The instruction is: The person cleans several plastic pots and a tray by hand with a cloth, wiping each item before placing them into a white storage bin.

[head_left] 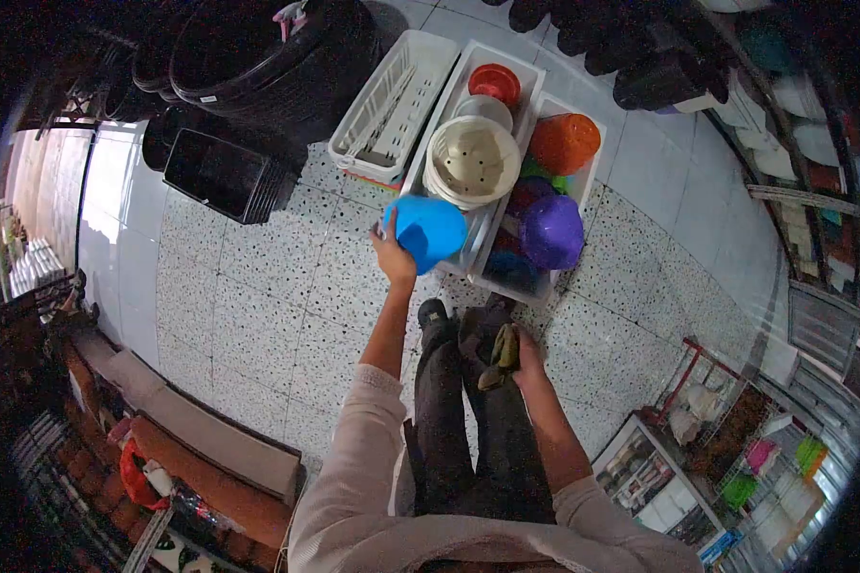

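- Pot, blue [430, 232]: centre of the frame, off the left hand's upper right side, overlapping the near end of the middle tray [446, 107]; whether it touches the tray cannot be told.
- Left hand [394, 256]: fingers pinching the blue pot's left edge; this is the nearer hand, with its forearm running up from below.
- Axis: the blue pot appears tilted; its long axis and the direction of its mouth are unclear.
- Right hand [528, 355]: lower and right of the blue pot, well apart from it, fingers closed about a yellowish cloth [504, 357] in front of the dark trousers [441, 401].
- Cream pots [471, 164]: stacked in the middle tray, just above and right of the blue pot.
- Purple pot [551, 234]: in the right tray [521, 294], to the right of the blue pot, with an orange pot [566, 143] above it.
- White basket [397, 115]: upper centre, left of the middle tray, on the tiled floor [258, 277].
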`<state>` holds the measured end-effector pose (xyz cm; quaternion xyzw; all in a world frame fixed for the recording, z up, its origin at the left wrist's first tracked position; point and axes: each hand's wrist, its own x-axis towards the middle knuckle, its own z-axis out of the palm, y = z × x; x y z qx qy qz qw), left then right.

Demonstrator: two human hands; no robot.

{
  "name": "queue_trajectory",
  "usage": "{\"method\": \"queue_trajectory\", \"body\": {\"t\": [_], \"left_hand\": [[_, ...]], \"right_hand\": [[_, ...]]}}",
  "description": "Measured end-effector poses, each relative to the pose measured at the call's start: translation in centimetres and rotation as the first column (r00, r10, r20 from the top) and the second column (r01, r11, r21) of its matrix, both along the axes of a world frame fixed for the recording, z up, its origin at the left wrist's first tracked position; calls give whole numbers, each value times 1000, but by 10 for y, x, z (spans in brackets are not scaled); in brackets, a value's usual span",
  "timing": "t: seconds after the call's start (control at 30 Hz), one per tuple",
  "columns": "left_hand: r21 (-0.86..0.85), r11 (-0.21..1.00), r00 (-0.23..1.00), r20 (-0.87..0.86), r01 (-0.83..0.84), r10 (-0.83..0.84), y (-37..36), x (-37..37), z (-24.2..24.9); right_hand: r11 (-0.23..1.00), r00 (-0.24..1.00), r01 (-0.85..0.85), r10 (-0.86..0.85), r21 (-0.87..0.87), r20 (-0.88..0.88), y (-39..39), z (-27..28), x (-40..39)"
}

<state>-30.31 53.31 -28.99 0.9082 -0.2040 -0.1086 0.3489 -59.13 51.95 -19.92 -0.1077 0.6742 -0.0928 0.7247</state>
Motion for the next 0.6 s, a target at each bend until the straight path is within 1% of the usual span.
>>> {"method": "queue_trajectory", "body": {"t": [0.1, 0.13, 0.17, 0.2, 0.27, 0.3, 0.33, 0.37, 0.4, 0.47, 0.5, 0.6], "left_hand": [[37, 971, 957, 168, 234, -237, 8, 6, 29], [-88, 971, 975, 15, 222, -221, 6, 6, 27], [-207, 960, 966, -140, 187, -218, 3, 2, 23], [-315, 940, 929, -294, 129, -226, 2, -2, 19], [-254, 928, 859, -371, 271, -352, 11, -8, 9], [-180, 888, 824, -331, 423, -460, 20, -11, -12], [-100, 821, 770, -302, 561, -563, 26, -12, -23], [292, 483, 422, 248, 825, -872, 38, -8, -33], [284, 518, 495, 154, 807, -855, 36, -12, -30], [284, 577, 611, -42, 766, -791, 29, -15, -11], [314, 564, 608, -56, 764, -792, 29, -16, -3], [462, 515, 580, 3, 722, -815, 27, -16, -2]], "right_hand": [[1000, 993, 30, -29, 7, -117, -5, 24, 22], [1000, 990, 24, -22, 8, -139, -6, 29, 26], [1000, 987, 17, -15, 10, -163, -6, 33, 28], [1000, 982, 9, -6, 14, -188, -6, 34, 28], [1000, 994, -10, 8, -17, -113, 2, 8, 12], [999, 997, -16, 13, -34, -74, 6, -5, 6], [998, 994, -15, 9, -62, -109, 8, -9, 4], [996, 989, -18, 4, -90, -146, 9, -13, 0], [993, 983, -21, -1, -118, -183, 8, -15, -3], [998, 985, -30, 21, -52, -172, 6, -18, -10], [999, 986, -35, 33, -14, -166, 6, -20, -14], [997, 986, -76, 71, -26, -152, 0, -26, -21]]}}
